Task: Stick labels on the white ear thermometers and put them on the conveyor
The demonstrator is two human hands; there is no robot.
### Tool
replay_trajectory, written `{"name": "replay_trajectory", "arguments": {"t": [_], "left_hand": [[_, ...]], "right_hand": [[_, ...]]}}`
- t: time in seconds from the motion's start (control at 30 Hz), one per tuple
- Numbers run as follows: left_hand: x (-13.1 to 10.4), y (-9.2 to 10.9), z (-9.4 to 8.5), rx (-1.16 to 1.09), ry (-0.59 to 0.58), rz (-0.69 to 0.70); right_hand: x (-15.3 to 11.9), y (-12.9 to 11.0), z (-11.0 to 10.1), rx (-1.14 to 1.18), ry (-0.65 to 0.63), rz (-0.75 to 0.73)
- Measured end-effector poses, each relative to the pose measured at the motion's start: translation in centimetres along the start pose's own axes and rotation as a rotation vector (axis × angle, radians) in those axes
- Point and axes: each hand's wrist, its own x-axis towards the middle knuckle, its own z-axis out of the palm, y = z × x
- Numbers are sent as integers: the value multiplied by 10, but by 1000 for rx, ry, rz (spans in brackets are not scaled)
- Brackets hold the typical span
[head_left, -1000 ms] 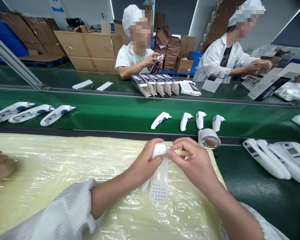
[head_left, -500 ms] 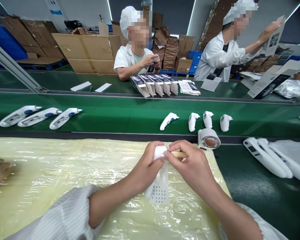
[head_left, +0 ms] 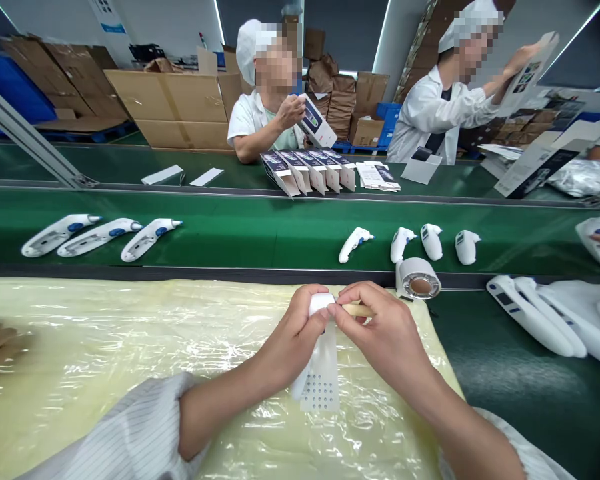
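My left hand [head_left: 303, 333] is closed around a white handheld device [head_left: 321, 303], whose upper end shows above the thumb. A translucent strip with rows of small round dots [head_left: 320, 390] hangs below that hand, overlapping the device's lower part. My right hand [head_left: 380, 320] pinches a thin tan stick-like tool [head_left: 359, 310] and touches the device's upper end with its fingertips. The tool's tip is hidden by the fingers. Both hands are above a yellow plastic-covered mat [head_left: 220, 427].
Several white-and-blue devices [head_left: 151, 240] lie on the green belt [head_left: 250, 233] ahead. A tape roll [head_left: 419, 278] stands by the mat's far right corner, with more white devices [head_left: 535, 313] to the right. Two co-workers handle printed cartons [head_left: 317, 123] across the belt. Another person's hand [head_left: 0, 347] is at left.
The devices on the belt have shifted right. One co-worker across now holds up a printed carton; another hand appears at the far right on a device. My hands stay nearly still.
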Motion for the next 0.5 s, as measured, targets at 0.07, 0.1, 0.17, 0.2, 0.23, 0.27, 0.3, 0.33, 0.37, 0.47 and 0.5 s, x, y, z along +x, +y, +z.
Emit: {"name": "replay_trajectory", "arguments": {"t": [0.07,0.1,0.17,0.2,0.23,0.27,0.3,0.33,0.37,0.47,0.5], "left_hand": [[1,0,1,15,16,24],[1,0,1,21,22,39],[0,0,1,28,37,53],[-2,0,1,28,46,50],[-3,2,1,27,58,43],[-4,3,-1,26,69,35],[-4,6,-3,23,82,30],[-1,8,-6,21,100,25],[4,11,-10,24,126,19],[42,20,-33,75,240,-9],[60,22,-44,107,282,-19]], "right_hand": [[0,0,1,-17,3,-5],[-1,-1,2,-30,1,-7],[-1,-1,1,-55,-11,-23],[-1,-2,-1,-70,-11,-43],[0,-2,-3,-89,-1,-70],[0,-2,-6,-113,22,-104],[-1,-2,-10,-138,58,-135],[-1,-1,-15,-165,103,-157],[0,0,-19,-187,149,-165],[0,6,-25,-199,219,-140],[1,7,-24,-191,213,-140]]}}
